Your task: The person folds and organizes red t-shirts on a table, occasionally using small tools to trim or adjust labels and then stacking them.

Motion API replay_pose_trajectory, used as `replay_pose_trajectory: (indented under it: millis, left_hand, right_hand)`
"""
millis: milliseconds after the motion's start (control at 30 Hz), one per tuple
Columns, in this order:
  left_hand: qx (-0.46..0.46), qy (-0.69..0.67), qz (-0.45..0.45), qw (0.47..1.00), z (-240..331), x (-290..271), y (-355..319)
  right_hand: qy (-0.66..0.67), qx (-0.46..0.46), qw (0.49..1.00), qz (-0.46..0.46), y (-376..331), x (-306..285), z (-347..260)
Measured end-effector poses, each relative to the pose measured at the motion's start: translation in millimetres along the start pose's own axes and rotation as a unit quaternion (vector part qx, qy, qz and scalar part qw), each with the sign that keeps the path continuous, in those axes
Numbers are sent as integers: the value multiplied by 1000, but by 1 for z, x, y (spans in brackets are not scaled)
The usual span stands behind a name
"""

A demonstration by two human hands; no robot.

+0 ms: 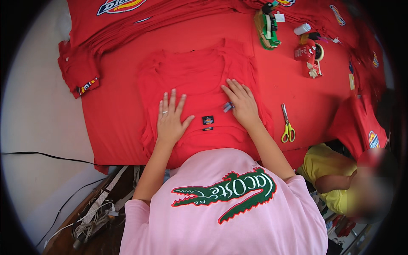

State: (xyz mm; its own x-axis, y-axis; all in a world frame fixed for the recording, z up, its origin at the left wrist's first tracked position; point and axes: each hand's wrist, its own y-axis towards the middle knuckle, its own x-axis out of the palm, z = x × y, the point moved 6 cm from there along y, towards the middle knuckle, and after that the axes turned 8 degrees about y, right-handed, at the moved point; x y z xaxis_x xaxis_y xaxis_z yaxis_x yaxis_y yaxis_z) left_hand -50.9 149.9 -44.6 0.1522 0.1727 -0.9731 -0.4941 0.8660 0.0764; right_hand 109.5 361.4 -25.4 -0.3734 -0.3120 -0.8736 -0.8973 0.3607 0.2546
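Note:
Red T-shirts (187,76) lie stacked flat on the red-covered table, their necklines spread out in front of me. My left hand (171,117) rests flat on the left part of the stack, fingers apart, a ring on one finger. On the right part lies my right hand (243,102), palm down with its fingers stretched toward the far side. A small blue-grey item (228,107) shows beside its thumb; I cannot tell whether it is held or just lies there. Between the hands, nearer to me, dark neck labels (208,120) show on the fabric.
Scissors with yellow-green handles (288,132) lie to the right. Farther back stand a green tape dispenser (267,29), a white spool (302,29) and a red can (304,52). More red shirts (204,12) line the far edge. A person in yellow (325,170) sits at right.

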Motion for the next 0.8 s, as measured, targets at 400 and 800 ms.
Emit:
replay_pose_trajectory:
  millis: [400, 800]
  left_hand:
    - [-87, 79, 4, 993, -35, -15, -46]
    - [-172, 39, 42, 983, -48, -37, 17]
  right_hand:
    - [124, 57, 991, -2, -22, -25, 4]
    - [78, 80, 994, -10, -10, -19, 19]
